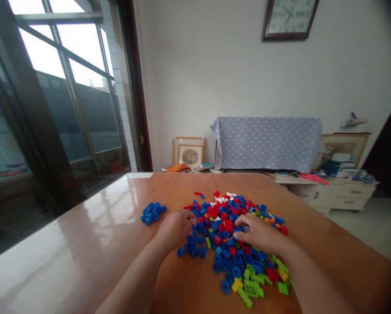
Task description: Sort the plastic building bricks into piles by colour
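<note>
A wide heap of building bricks (226, 225), mostly blue and red with some white, orange, yellow and green, is spread over the wooden table. My left hand (175, 226) is at the heap's left edge, fingers curled in; whatever they may hold is hidden. Over the right side of the heap, my right hand (259, 232) is lowered among the bricks, its thumb and fingers apart. Left of my left hand lies a small separate pile of blue bricks (152, 213). Green bricks (252, 288) lie at the heap's near end, below my right hand.
The glossy wooden table (93, 244) extends to both sides. A loose red piece (198, 193) lies beyond the heap. Behind the table stand a low white cabinet (332, 196), a polka-dot cloth (270, 141) over something wide, and framed pictures (189, 152). Glass doors (77, 87) are at the left.
</note>
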A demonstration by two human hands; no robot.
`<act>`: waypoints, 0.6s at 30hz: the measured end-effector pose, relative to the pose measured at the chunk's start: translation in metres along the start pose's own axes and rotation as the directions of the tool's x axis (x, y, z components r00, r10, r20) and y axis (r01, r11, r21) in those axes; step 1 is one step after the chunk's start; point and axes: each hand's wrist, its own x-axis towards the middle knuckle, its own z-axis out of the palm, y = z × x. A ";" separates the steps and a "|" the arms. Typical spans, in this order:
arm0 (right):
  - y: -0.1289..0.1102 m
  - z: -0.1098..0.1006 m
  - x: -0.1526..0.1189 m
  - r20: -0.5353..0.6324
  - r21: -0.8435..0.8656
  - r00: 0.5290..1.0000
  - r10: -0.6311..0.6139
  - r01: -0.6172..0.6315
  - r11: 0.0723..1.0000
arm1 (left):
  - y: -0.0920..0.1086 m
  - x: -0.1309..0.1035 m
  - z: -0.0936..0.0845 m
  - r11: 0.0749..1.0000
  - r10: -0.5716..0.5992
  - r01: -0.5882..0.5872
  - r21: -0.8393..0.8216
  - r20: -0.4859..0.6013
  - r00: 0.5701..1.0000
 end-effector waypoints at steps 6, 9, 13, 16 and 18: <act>0.001 0.007 -0.001 0.022 -0.086 1.000 0.006 -0.004 0.996 | -0.003 -0.001 -0.002 0.999 -0.030 0.030 0.027 -0.006 1.000; 0.001 0.009 0.002 0.008 -0.082 1.000 0.008 -0.007 0.997 | -0.001 -0.002 0.000 0.999 -0.039 0.039 0.021 0.016 0.999; -0.002 0.010 0.002 -0.024 -0.060 1.000 0.020 -0.021 0.998 | 0.003 -0.001 0.003 0.998 -0.060 0.059 0.023 0.057 0.997; -0.005 0.009 0.002 -0.074 -0.027 0.997 0.039 -0.041 0.999 | 0.003 -0.001 0.007 0.999 -0.039 0.037 0.025 0.085 0.996; -0.005 0.008 0.002 -0.088 0.001 0.995 0.054 -0.054 0.999 | 0.003 -0.001 0.011 0.999 0.007 -0.010 0.030 0.082 0.997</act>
